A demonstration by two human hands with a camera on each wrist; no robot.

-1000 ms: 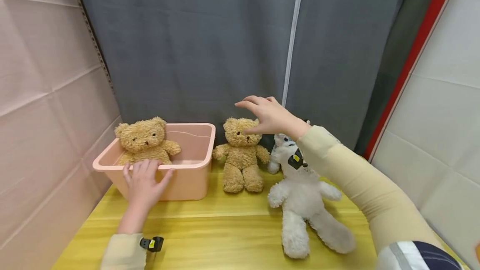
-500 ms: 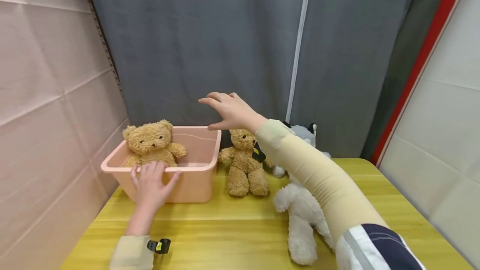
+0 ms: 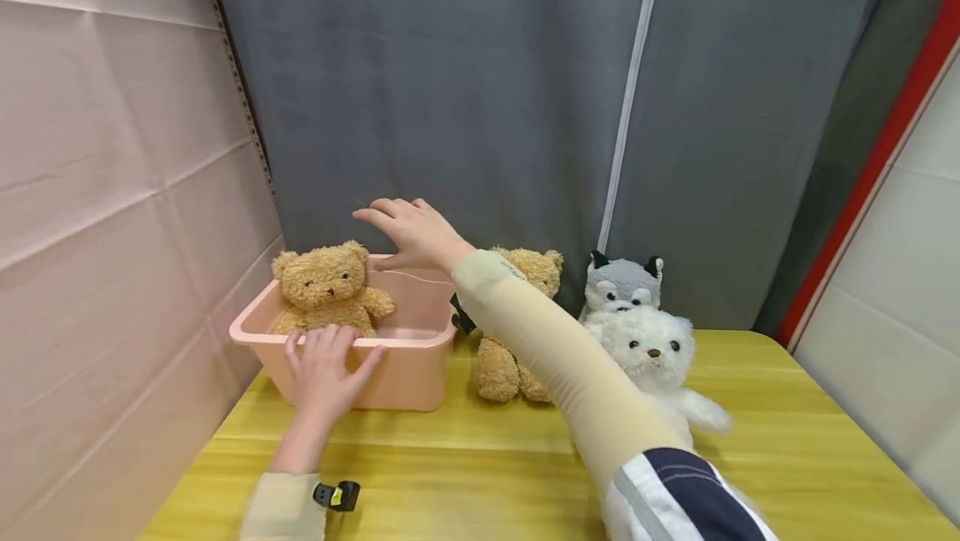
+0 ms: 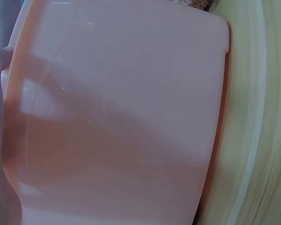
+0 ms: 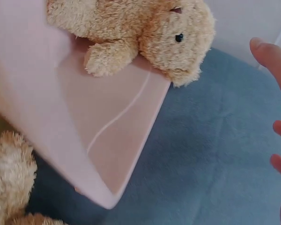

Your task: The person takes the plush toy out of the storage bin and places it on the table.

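My left hand (image 3: 322, 374) grips the near rim of a pink plastic bin (image 3: 405, 383), fingers over the edge and thumb along the outside. Inside the bin, on its left side, sits a tan teddy bear (image 3: 322, 284), head above the rim. Above the bin's back right part hovers my right hand (image 3: 411, 232), fingers spread, holding nothing. In the right wrist view its fingers (image 5: 274, 61) are apart from the teddy bear (image 5: 178, 40). The bin's outer wall (image 4: 131, 93) fills most of the left wrist view.
Right of the bin a second tan teddy bear (image 3: 498, 370) is partly hidden by my right forearm. Farther right are a grey-and-white husky plush (image 3: 624, 281) and, before it, a white bear plush (image 3: 652, 349). A grey curtain (image 3: 450, 91) hangs behind the yellow wooden table (image 3: 795, 424).
My right hand has moved left, from over the second teddy bear to above the bin. The left hand stays on the rim. The view has turned slightly left.
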